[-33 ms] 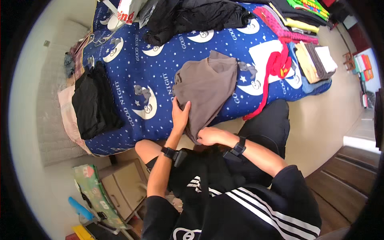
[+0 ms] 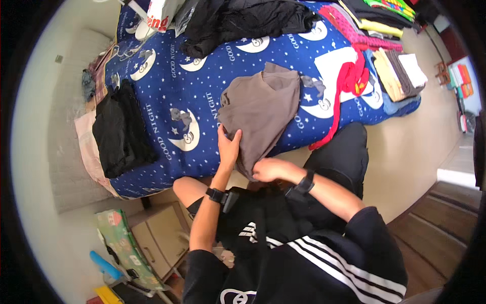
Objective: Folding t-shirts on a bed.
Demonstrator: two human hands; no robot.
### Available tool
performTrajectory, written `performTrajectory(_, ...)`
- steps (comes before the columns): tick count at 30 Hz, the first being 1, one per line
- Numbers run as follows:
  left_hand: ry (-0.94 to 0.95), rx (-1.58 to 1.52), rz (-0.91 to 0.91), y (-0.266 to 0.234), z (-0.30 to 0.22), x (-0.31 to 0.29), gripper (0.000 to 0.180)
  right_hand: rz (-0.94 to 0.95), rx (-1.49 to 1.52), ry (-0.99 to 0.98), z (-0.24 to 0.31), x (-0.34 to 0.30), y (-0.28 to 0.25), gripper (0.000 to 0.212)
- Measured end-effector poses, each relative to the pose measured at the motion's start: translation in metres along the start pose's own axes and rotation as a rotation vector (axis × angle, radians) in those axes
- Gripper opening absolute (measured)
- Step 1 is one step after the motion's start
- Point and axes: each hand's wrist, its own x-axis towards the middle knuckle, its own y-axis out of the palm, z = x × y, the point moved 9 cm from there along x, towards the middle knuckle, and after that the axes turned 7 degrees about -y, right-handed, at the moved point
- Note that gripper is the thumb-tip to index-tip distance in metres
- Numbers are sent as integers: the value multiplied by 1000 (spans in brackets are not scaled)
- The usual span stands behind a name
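A grey-brown T-shirt (image 2: 260, 109) lies loosely bunched on the bed, its neck opening toward the far side and its near end hanging over the bed's front edge. My left hand (image 2: 229, 148) rests against the shirt's left edge, thumb and fingers spread apart in a V. At the shirt's lowest tip, my right hand (image 2: 268, 169) is closed on the fabric, with its fingertips partly hidden.
Under everything is a blue moon-patterned bed cover (image 2: 172, 91). Folded black clothing (image 2: 120, 129) lies left, a black garment pile (image 2: 248, 23) at the back. A red strap-like cloth (image 2: 349, 78) and folded stacks (image 2: 400, 76) are right. A cabinet (image 2: 157, 238) stands below left.
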Motion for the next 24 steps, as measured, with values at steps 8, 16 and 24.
performTrajectory(8,-85,-265,176,-39,-57,-54,18,-718,1164,137,-108,-83,-106,39)
performTrajectory(16,703,249,962,83,-141,-205,12,-691,1703,121,-91,-85,-77,71)
performTrajectory(24,442,107,598,91,-88,-137,30,-699,1772,-10,-57,-106,-90,53)
